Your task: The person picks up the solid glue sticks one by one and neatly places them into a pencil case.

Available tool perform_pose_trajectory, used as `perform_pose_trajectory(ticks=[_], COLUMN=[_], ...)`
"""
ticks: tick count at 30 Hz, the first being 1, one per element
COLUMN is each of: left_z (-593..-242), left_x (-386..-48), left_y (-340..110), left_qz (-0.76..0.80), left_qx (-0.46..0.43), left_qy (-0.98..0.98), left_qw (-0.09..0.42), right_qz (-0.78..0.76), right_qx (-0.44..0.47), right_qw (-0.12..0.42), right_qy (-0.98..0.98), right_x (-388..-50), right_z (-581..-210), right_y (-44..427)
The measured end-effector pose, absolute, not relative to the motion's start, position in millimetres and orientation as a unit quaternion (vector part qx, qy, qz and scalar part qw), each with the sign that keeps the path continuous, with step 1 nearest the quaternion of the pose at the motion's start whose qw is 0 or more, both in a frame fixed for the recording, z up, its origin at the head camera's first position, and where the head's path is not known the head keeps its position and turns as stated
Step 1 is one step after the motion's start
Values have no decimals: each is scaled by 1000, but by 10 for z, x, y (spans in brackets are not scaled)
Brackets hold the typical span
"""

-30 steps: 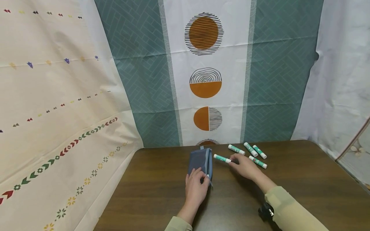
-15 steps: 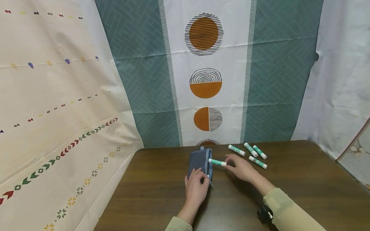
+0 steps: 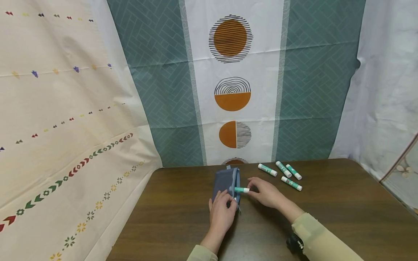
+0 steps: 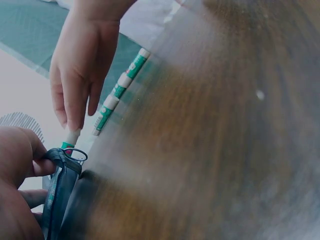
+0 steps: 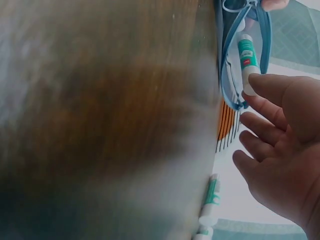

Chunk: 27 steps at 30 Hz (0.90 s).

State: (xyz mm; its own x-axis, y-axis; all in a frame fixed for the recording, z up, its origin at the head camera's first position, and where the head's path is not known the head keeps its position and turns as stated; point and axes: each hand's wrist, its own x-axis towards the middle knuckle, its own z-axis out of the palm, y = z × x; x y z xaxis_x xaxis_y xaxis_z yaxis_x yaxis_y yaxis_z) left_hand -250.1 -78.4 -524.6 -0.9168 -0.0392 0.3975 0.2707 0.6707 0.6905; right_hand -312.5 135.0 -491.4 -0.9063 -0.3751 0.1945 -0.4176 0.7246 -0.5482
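Observation:
A blue-grey zippered pouch (image 3: 223, 178) lies on the table, its unzipped mouth facing right. My left hand (image 3: 222, 214) rests on its near end; in the left wrist view, thumb and fingers pinch the pouch's rim (image 4: 60, 172) by the zipper ring. Between thumb and index finger, my right hand (image 3: 266, 194) pinches one end of a green-and-white glue stick (image 3: 242, 190). The stick's other end is inside the mouth, as the right wrist view shows, with the glue stick (image 5: 247, 52) between the two zipper edges. A second white end (image 5: 241, 25) shows deeper in the pouch.
Several more glue sticks lie at the back right of the brown table (image 3: 261, 232): one glue stick (image 3: 267, 169) nearest the pouch, another (image 3: 291, 183) in front. A patterned cloth (image 3: 241, 83) hangs behind the table's far edge.
My right hand has carried the glue stick left and nearer to me, from beside the pouch into its mouth. The left hand and the pouch have stayed in place.

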Motion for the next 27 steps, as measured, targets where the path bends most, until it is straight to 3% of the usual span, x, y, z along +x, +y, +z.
perform_pose_trajectory(ticks=[27], left_z=[-5232], left_x=[-2480], left_y=[-788], left_qz=[-414], left_qx=[-68], left_qy=[-888], left_qw=[187], right_qz=[313], right_qx=[248], right_qw=[15], right_qy=[-917], right_x=[-3154], right_z=[-5002], right_y=[1067])
